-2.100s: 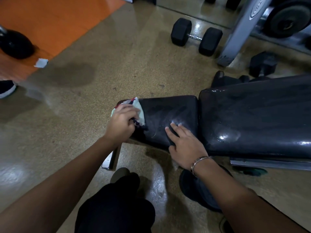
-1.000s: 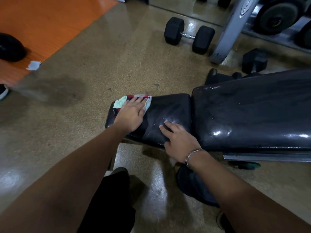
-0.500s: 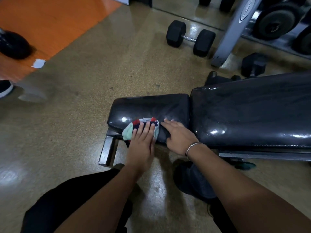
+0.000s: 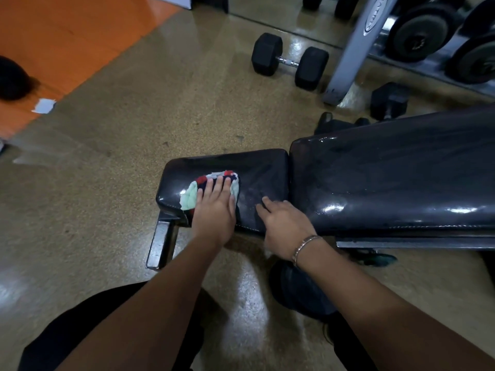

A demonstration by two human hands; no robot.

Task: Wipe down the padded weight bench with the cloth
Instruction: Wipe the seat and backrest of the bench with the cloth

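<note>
The cloth point(image 4: 190, 198) lies on the left end of the black bench point(image 4: 388, 178), on its small seat pad. The left hand point(image 4: 214, 212) presses it down flat with straight fingers. Just to the right, the right hand point(image 4: 284, 226) rests on the same pad with loose, spread fingers and holds nothing, and a black dumbbell point(image 4: 289, 61) lies on the floor behind the bench.

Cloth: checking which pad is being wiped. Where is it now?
Head view, centre: the cloth lies on the small seat pad, toward its left end, pressed under the left hand; the right hand rests on the pad right of it.
</note>
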